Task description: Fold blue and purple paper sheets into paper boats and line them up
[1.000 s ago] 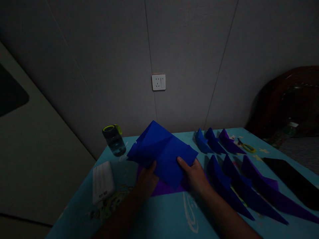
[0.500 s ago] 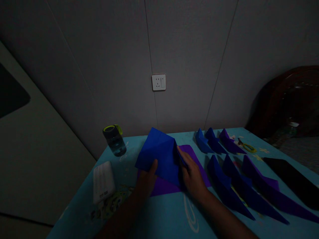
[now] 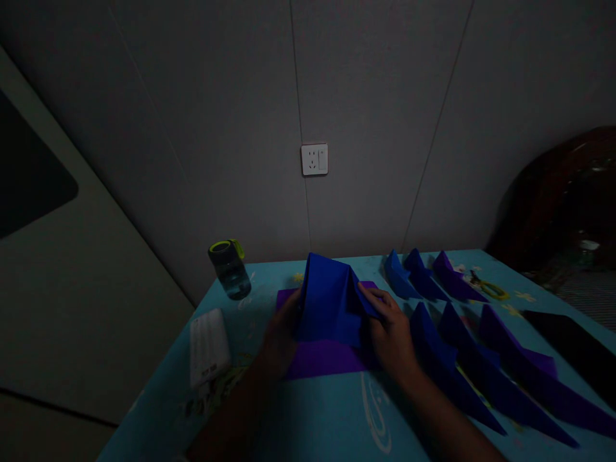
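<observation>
A partly folded sheet of blue paper (image 3: 327, 298) is held up between my two hands, its left and right sides bent. My left hand (image 3: 283, 327) grips its left edge, with the fingers partly hidden behind the paper. At the right side, my right hand (image 3: 387, 321) pinches a folded flap, thumb below and fingers on top. Beneath the blue paper a flat purple sheet (image 3: 327, 362) lies on the table. To the right stand several folded paper boats in blue and purple, the nearest blue boat (image 3: 447, 362) close to my right forearm.
A water bottle (image 3: 231, 273) and a white power bank-like block (image 3: 209, 346) stand on the left of the blue tablecloth (image 3: 327, 417). Back right are a purple boat (image 3: 455, 279) and yellow-handled scissors (image 3: 493, 290). A dark flat slab (image 3: 572, 346) lies at the right edge.
My left hand has moved from the paper's lower front to its left edge. The blue paper's left side is now bent, and the view has shifted slightly left.
</observation>
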Demonstrator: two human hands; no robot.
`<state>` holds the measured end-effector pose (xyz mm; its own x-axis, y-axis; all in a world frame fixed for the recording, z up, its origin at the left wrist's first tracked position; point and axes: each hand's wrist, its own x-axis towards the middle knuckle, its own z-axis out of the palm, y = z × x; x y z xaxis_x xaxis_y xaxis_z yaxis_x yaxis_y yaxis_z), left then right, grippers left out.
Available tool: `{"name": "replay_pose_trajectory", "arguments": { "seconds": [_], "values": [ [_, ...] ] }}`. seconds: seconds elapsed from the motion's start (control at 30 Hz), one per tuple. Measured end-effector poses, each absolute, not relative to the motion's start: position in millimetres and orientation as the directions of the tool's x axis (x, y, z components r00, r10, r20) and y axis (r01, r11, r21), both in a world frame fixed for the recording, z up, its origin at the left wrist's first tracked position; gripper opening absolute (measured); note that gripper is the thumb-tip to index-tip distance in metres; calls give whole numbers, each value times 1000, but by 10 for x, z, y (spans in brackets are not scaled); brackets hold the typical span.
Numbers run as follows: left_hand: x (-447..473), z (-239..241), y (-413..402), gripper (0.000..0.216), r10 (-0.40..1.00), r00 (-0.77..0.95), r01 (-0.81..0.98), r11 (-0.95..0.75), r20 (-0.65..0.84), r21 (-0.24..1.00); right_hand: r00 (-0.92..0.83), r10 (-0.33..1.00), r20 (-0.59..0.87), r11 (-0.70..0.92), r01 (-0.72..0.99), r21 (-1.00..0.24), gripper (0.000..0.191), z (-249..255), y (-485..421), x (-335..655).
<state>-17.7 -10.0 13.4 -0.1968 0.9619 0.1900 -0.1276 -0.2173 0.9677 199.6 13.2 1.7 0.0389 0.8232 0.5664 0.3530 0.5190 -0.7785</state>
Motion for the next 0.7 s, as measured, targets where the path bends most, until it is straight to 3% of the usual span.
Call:
{"name": "replay_pose_trajectory", "arguments": {
  "seconds": [0.1, 0.2, 0.33, 0.43, 0.53, 0.7],
  "values": [
    [-255, 280, -63, 66, 988, -108, -246, -138, 115, 959, -52, 840, 540, 516, 381, -767, 64, 28, 142, 2028],
    [-274, 273, -23, 61, 999, -38, -207, -5, -3, 978, -144, 857, 495, 508, 399, -763, 63, 52, 130, 2015],
    [-264, 127, 40, 46, 985, -134, 38, -108, 112, 993, -58, 859, 509, 491, 376, -786, 49, 85, 92, 1950],
    [-265, 56, 61, 43, 973, -163, 102, -146, 161, 984, 64, 868, 492, 449, 322, -834, 35, 76, 74, 1915],
    [-275, 89, 48, 45, 967, 50, 142, -255, 251, 956, 55, 865, 498, 468, 270, -842, 29, 48, 81, 1919],
    [-266, 214, -14, 50, 903, 333, 346, -384, 271, 856, -28, 828, 560, 551, 230, -802, 47, 40, 103, 1952]
  ]
}}
